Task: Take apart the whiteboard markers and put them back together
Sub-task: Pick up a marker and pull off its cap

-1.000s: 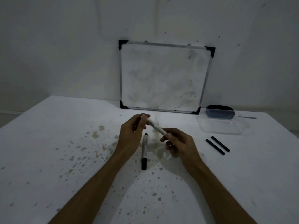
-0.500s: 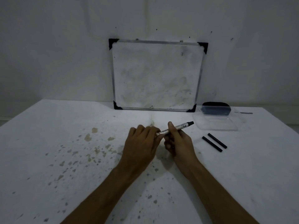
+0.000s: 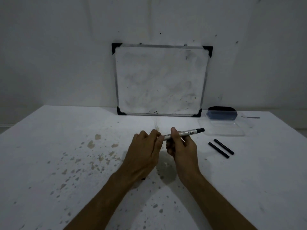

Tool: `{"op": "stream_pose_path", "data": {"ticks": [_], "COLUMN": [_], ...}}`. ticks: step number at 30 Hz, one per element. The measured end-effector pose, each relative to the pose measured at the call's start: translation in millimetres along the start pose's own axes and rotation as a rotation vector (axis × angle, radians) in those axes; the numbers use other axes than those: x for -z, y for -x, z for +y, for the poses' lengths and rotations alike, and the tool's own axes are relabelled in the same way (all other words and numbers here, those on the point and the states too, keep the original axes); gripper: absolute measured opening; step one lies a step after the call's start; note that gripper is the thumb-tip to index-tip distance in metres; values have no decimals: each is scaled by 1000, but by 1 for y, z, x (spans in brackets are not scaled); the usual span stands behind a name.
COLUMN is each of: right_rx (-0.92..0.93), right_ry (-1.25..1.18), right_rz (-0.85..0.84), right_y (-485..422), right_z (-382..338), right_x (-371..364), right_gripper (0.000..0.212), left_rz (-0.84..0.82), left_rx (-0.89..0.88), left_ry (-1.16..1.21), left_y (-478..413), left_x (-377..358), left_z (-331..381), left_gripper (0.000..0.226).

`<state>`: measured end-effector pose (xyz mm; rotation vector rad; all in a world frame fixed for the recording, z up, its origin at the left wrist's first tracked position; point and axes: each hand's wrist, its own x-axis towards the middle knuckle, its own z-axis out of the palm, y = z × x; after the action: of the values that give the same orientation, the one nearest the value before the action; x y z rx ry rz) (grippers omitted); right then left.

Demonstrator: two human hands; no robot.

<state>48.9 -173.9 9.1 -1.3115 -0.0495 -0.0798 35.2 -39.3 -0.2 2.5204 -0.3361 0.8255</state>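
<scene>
A white table (image 3: 49, 146), flecked with brownish stains over its left and middle parts, fills the lower half of the view and meets a pale wall behind. A whiteboard (image 3: 161, 80) with black corner caps and smudged grey wipe marks stands on the table's far edge, leaning against that wall. To its right lies a clear plastic tray (image 3: 222, 128), and at the tray's back a dark eraser (image 3: 221, 112) sits in a see-through holder. Both forearms reach in from the bottom edge and meet above the table's middle. The right hand (image 3: 181, 146) is closed around the barrel of a whiteboard marker (image 3: 184, 133), thumb on top, with the silver body running up to the right and ending in a black tip section. The left hand (image 3: 144, 150) has its fingers curled in and pinches the marker's near end between thumb and fingertips (what that end looks like is hidden by the fingers). Right of the hands, between them and the tray, two thin black rods (image 3: 221, 148) lie side by side on the table, close together and parallel.
</scene>
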Motion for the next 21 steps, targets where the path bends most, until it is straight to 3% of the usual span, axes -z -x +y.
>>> {"op": "stream_pose_path", "data": {"ticks": [3,6,11,14,16,18,21], "right_rx": [-94,-56,216,285,217,35,-161], "right_ry": [-66,-14,112,150,147,55,-103], "right_rz": [-31,-98,-177,-201,-142,-38,-27], "right_y": [2,4,2,4,5,6,5], "right_z": [2,4,-2,-2,1,4,6], "right_x": [-2,-5,2,4,-2,-7,-9], "right_gripper": [37,36,22,17,27,34,31], "left_rz": [88,102,-263,-326,-274,-181,2], "left_rx": [-133,-115,491,647,523,326,83], "left_ry": [-157,-84,607,862,617,265,-45], "left_y": [1,2,-4,-9,-2,7,10], "left_x": [-6,-6,11,20,16,4,-3], "left_z": [-8,-4,21,18,19,14,4], "left_gripper": [34,29,55,55,51,52,46]}}
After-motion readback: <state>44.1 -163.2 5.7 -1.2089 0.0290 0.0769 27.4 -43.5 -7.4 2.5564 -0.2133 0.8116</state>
